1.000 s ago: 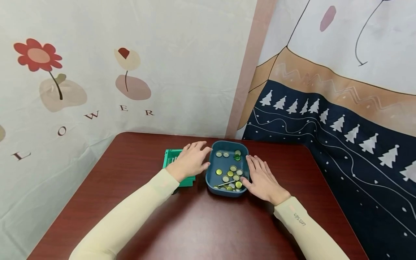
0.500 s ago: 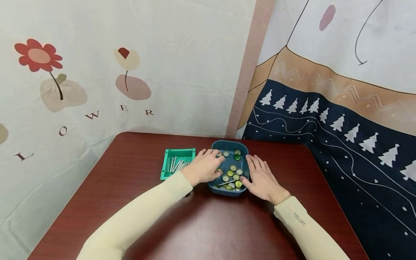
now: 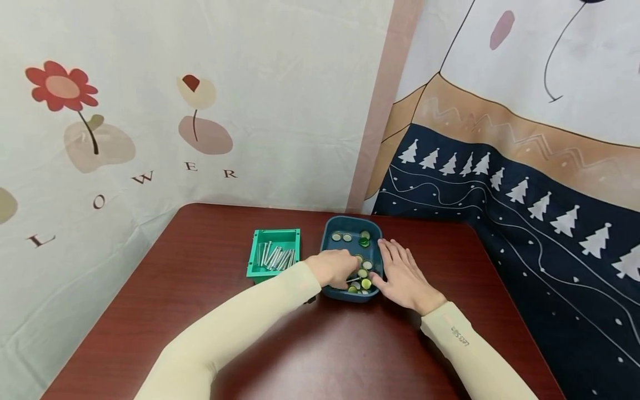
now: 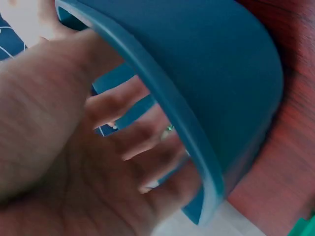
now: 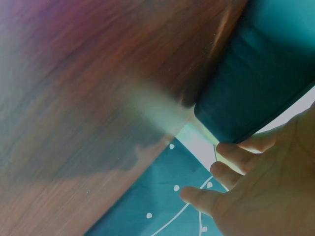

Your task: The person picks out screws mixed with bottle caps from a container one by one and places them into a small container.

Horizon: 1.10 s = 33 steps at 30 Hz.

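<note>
My left hand (image 3: 336, 269) reaches down over the near left side of a dark blue plastic tub (image 3: 327, 236), its fingers inside. In the left wrist view the tub's rim (image 4: 162, 93) crosses in front of the bent fingers, so their tips are hidden. They are close to a thin metal nail (image 3: 354, 279) lying on several round bottle caps (image 3: 366, 284), yellow-green and silvery. Whether they pinch the nail I cannot tell. My right hand (image 3: 407, 280) rests against the tub's right side with its fingers extended. The right wrist view shows its fingers beside the tub's outer wall (image 5: 246, 73).
Left of the tub stands a green plastic box (image 3: 252, 261) holding several long metal nails (image 3: 277, 258). Both are near the back edge of the reddish-brown wooden table (image 3: 280, 355). Behind it hang printed cloths (image 3: 300, 111), one with flowers, one with trees.
My left hand has moved from above the green box rightward and down into the tub, uncovering the box and its nails. The right hand has stayed at the tub's side.
</note>
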{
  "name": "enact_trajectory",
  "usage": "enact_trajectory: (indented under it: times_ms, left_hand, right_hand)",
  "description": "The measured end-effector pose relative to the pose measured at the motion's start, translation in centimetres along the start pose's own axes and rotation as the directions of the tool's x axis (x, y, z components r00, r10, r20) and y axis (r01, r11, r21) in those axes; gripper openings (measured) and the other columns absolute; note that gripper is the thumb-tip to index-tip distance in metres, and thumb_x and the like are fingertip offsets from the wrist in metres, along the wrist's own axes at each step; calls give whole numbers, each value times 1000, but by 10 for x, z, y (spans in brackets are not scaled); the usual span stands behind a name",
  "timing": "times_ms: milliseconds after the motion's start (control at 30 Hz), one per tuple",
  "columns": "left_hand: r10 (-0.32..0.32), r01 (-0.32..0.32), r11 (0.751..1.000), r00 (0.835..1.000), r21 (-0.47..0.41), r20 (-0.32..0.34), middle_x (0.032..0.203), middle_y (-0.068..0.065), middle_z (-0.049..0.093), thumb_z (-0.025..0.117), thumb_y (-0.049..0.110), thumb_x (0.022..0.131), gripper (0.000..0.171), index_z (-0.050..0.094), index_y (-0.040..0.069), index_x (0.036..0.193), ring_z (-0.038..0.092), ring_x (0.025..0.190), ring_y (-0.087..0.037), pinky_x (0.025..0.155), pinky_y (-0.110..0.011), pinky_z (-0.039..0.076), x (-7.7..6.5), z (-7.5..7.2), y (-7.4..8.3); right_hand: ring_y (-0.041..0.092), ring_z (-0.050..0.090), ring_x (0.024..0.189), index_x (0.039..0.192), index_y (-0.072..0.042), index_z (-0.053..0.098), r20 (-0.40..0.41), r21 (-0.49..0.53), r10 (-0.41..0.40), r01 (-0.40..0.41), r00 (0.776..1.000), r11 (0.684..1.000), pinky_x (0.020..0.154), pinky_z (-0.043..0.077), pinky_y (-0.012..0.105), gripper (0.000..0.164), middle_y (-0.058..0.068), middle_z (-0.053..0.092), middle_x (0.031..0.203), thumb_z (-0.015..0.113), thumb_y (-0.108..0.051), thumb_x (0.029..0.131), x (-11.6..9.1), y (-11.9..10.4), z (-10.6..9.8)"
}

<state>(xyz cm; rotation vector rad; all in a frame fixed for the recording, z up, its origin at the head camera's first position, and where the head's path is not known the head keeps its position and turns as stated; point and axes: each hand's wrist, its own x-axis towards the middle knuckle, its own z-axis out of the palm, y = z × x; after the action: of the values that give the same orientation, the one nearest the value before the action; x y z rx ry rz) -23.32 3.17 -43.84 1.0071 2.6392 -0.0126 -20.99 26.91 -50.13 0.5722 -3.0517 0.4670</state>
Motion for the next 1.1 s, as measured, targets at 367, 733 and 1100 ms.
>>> enact_trajectory:
  times_ms: [367, 733, 1100]
  left_hand:
    - [-45, 45, 999, 996, 2, 78, 113, -1, 76, 79, 8, 110, 15, 78, 19, 120, 68, 92, -14, 78, -30, 55, 10, 1, 4]
    - [-98, 98, 995, 989, 1, 107, 122, -7, 78, 75, 9, 114, 24, 80, 15, 136, 70, 94, -16, 79, -31, 56, 19, 3, -5]
    - [-113, 114, 993, 979, 4, 169, 123, -8, 79, 72, 9, 114, 21, 79, 13, 134, 65, 95, -18, 80, -34, 53, 34, 14, -16]
  right_hand:
    - [49, 22, 180, 184, -1, 24, -3, -4, -4, 4, 1000, 1000, 143, 23, 78, 94, 23, 29, 191, 65, -47, 114, 2, -2, 0]
    - [50, 23, 180, 184, 1, 25, -7, -9, -8, 8, 1000, 1000, 142, 24, 78, 94, 24, 30, 191, 66, -46, 114, 2, -2, 1]
    - [50, 23, 180, 184, 1, 24, 3, 0, -6, 6, 1000, 1000, 143, 23, 77, 95, 23, 30, 191, 66, -47, 113, 2, -2, 2]
